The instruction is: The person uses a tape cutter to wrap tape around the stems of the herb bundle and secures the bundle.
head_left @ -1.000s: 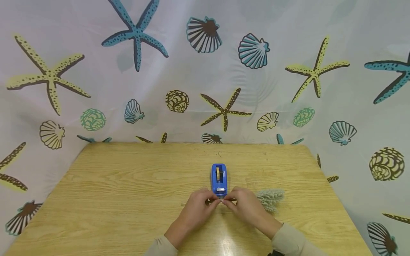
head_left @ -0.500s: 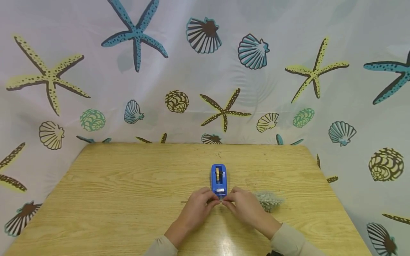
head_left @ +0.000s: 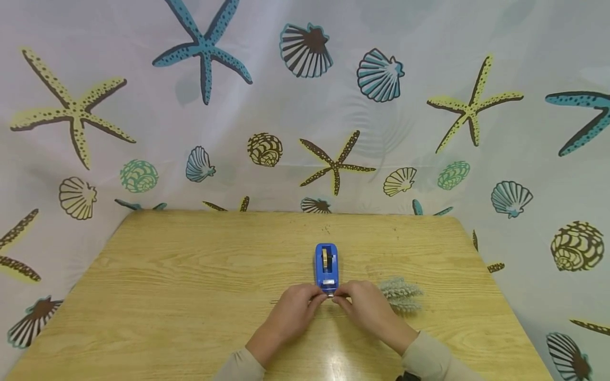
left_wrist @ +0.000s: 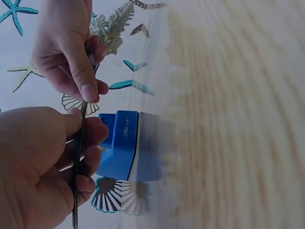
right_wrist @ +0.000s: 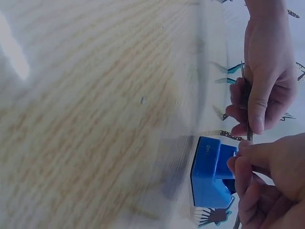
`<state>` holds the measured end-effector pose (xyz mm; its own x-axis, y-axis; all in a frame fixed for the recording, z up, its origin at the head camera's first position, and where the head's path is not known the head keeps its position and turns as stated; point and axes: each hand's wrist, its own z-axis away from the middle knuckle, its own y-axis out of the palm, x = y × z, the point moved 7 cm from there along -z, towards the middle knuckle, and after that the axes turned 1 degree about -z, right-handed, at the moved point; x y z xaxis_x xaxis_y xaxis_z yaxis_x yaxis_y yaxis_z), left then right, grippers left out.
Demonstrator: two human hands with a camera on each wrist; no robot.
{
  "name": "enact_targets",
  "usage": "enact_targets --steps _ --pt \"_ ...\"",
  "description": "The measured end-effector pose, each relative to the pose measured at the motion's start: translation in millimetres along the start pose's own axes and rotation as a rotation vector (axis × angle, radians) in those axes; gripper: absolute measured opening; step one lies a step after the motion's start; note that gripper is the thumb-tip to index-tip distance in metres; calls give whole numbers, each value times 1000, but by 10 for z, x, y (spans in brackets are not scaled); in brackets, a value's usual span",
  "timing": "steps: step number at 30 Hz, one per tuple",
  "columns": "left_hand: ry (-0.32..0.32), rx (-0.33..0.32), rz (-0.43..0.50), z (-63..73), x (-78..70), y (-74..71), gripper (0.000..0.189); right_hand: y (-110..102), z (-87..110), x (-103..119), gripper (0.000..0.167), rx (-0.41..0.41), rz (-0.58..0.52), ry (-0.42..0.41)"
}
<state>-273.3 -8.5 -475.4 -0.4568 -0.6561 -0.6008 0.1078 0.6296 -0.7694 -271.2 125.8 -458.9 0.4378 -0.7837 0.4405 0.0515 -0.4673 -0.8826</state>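
Note:
A small bunch of thin dark stems (left_wrist: 78, 152) with feathery grey-green heads (head_left: 400, 296) lies crosswise between the two hands, its heads to the right. My left hand (head_left: 293, 309) pinches the stems between thumb and fingers, the bare ends sticking out to its left. Close beside it, my right hand (head_left: 368, 307) pinches them nearer the heads. Between the fingertips in the head view a small shiny spot shows. Just beyond the fingertips stands a blue tape dispenser (head_left: 326, 277) with a roll of tape (head_left: 325, 259) in it.
The wooden table (head_left: 200, 275) reaches out around the hands on all sides. Behind it and along its sides hangs a pale cloth (head_left: 229, 116) printed with starfish and shells. The dispenser's front end sits right by the fingers.
The feathery heads have turned, looking bunched half a second ago and more spread now. Both hands keep nearly the same place, fingertips still together on the stems; the dispenser stays put.

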Motion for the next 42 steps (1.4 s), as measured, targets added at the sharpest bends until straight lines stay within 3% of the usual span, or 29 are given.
enact_targets --steps 3,14,25,29,37,42 --pt "-24 5 33 -12 21 -1 17 -7 1 -7 10 -13 -4 -8" --pt "-11 -106 36 -8 14 -61 8 -42 -8 3 14 23 -76 1" --pt "-7 -189 88 10 36 -83 3 -51 -18 -5 11 37 36 36" --pt "-27 -163 89 -6 57 -67 2 -61 -25 -15 10 21 47 48" --pt "-40 16 9 -34 82 1 17 -71 -15 -37 7 -29 42 35" --pt "-15 -23 7 -30 81 -7 11 -68 -11 -52 5 -49 30 45"
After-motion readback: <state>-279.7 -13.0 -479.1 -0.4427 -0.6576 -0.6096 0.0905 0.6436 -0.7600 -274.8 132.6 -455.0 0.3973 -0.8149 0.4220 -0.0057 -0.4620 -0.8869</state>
